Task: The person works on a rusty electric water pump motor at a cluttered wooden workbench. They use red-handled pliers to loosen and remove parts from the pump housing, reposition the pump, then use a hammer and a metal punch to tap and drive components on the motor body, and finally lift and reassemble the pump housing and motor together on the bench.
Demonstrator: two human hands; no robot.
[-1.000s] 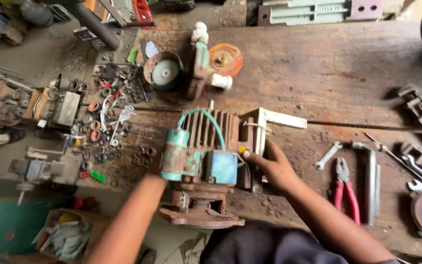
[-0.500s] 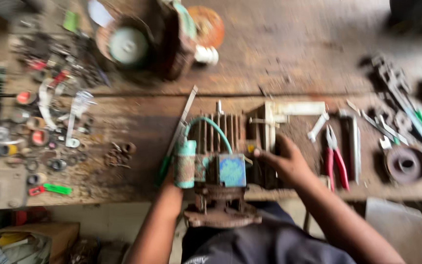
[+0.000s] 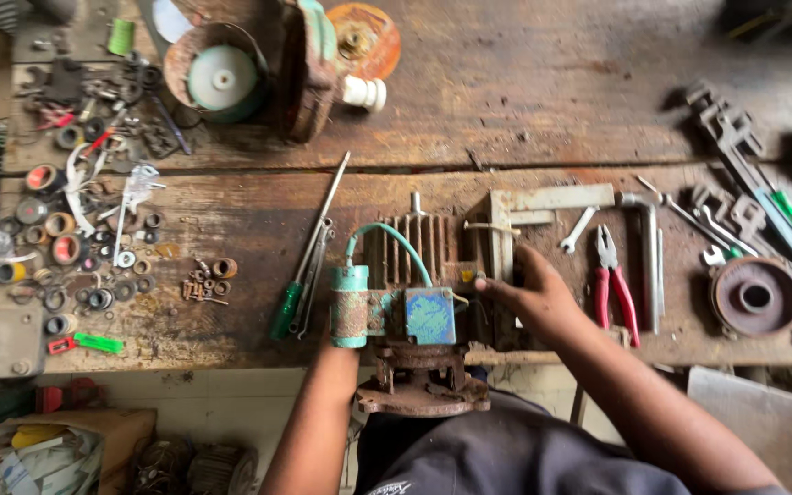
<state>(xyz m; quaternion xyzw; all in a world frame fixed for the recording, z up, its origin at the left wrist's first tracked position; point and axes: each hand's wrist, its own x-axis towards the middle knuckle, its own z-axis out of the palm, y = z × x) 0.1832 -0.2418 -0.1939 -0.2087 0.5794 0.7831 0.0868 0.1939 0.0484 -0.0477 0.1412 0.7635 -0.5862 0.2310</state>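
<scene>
A rusty finned electric motor (image 3: pixel 412 261) lies at the near edge of the wooden bench (image 3: pixel 524 101). It carries a teal cylindrical capacitor (image 3: pixel 350 307), a blue terminal box (image 3: pixel 430 316) and a teal cable. My left hand is hidden behind the capacitor; only its forearm (image 3: pixel 323 403) shows, reaching up to the motor's left side. My right hand (image 3: pixel 532 293) rests on the motor's right side, its fingers touching it beside the blue box.
Red-handled pliers (image 3: pixel 610 280), a small spanner (image 3: pixel 578 229) and a bent bar (image 3: pixel 649 257) lie right of the hand, with a round pulley (image 3: pixel 754 296) further right. A green-handled screwdriver (image 3: pixel 302 266) lies left of the motor. Several washers and bearings (image 3: pixel 75 247) litter the left.
The camera has shifted, so the motor now sits centred. My right hand stays on the motor's right side and my left arm stays at its left.
</scene>
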